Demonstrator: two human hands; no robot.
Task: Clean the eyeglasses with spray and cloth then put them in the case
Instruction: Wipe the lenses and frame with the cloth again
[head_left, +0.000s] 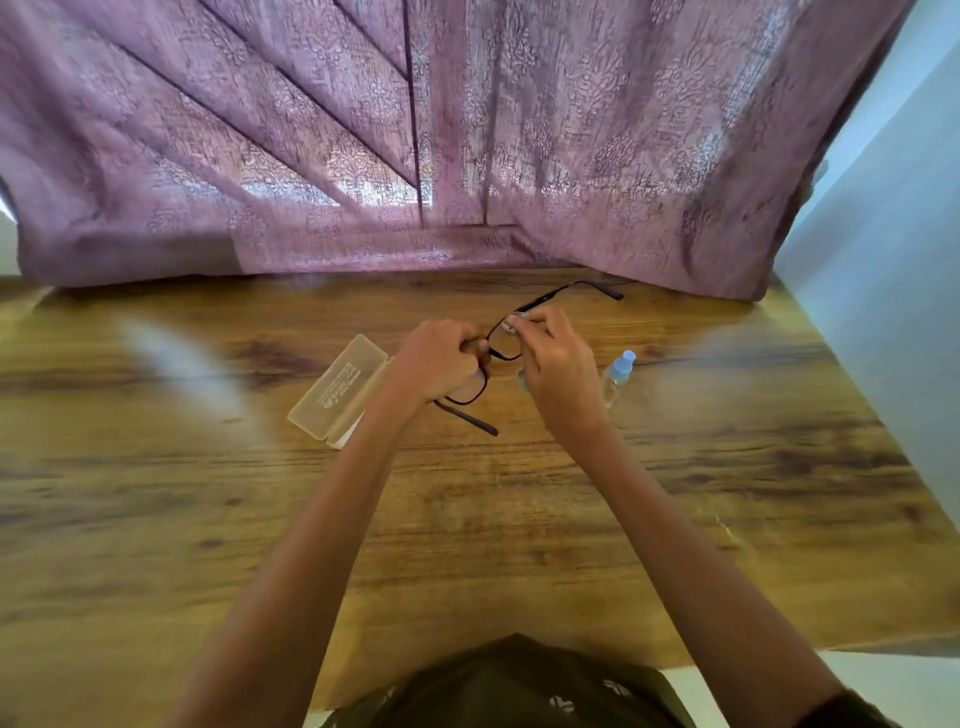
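Glasses (501, 345) (light, fragile) are being steadied by the left hand (439, 364), fingers closed on the frame, while the right hand (553, 364) is pinching the cloth (514, 323) against a lens.

Black-framed eyeglasses (498, 349), temples unfolded, held above the surface, one temple pointing far right, the other near. Small pale cloth (515, 322) pressed against the far lens. Translucent beige case (337, 397), lying open on the surface at left. Clear spray bottle (617, 378) with light blue cap, lying at right.
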